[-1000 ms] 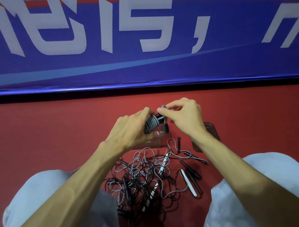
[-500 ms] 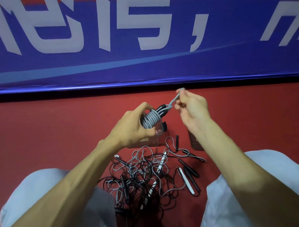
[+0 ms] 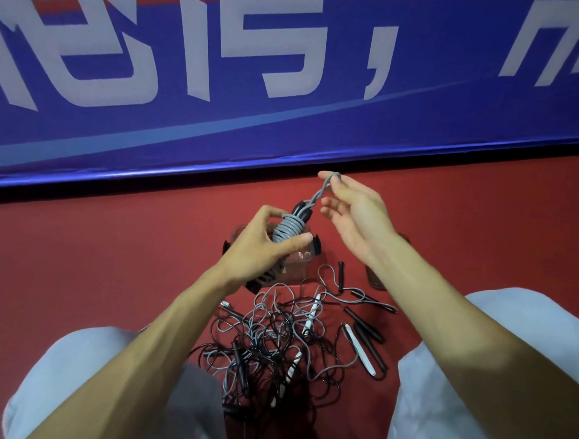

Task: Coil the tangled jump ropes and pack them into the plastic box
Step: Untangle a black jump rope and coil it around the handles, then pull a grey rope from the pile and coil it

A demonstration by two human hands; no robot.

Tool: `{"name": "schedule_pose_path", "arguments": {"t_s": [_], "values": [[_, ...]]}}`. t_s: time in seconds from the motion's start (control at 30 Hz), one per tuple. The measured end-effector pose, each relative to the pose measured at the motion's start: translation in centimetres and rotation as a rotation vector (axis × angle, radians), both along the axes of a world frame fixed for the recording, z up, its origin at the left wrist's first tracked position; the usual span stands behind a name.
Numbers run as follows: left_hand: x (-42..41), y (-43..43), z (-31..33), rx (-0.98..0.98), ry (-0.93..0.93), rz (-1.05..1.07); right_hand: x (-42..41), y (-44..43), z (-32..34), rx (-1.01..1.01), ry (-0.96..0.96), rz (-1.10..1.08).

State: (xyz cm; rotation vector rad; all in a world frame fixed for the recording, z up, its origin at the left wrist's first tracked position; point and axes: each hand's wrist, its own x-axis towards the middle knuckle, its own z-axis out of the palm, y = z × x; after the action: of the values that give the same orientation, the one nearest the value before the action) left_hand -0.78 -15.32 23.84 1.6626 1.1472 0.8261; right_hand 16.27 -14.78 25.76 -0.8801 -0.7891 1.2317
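Gripping the grey jump rope (image 3: 289, 231), wound round its black handles (image 3: 301, 210), the left hand (image 3: 263, 248) holds it over the plastic box (image 3: 304, 258) on the floor (image 3: 113, 261). The right hand (image 3: 358, 215) hooks the twisted end on one finger (other fingers (image 3: 328, 212) loose). If that end slips off, the coil could unwind.

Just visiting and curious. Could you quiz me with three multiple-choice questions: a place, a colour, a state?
1. Where is the tangled pile of jump ropes? A on a table; B on the red floor; C in a bag.
2. What colour is the coiled jump rope in the left hand? A grey; B white; C red.
3. What is the right hand doing? A resting flat on the floor; B pinching the rope's loop end; C gripping scissors.
Answers: B, the pile lies on bare floor; A, grey turns wrap the black handles; B, it holds the taut loop.
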Motion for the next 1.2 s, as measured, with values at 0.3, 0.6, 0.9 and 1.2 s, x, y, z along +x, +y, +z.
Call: {"name": "schedule_pose_path", "arguments": {"t_s": [0.3,0.6,0.9,1.2], "values": [[3.6,0.9,-0.1,-0.349,-0.392,0.19,0.0,1.1,-3.5,-0.213,-0.463,-0.101],[7.5,2.7,-2.8,-0.423,-0.431,0.249,3.4,1.6,-6.3,-0.267,-0.55,-0.017],[13.6,5.1,-6.6,-0.667,-0.522,0.157,9.3,2.5,-11.7,-0.384,-0.422,-0.057],[19.7,8.3,-16.4,-0.635,-0.122,0.219,15.9,4.2,-22.2,-0.572,-0.46,-0.301]]}}
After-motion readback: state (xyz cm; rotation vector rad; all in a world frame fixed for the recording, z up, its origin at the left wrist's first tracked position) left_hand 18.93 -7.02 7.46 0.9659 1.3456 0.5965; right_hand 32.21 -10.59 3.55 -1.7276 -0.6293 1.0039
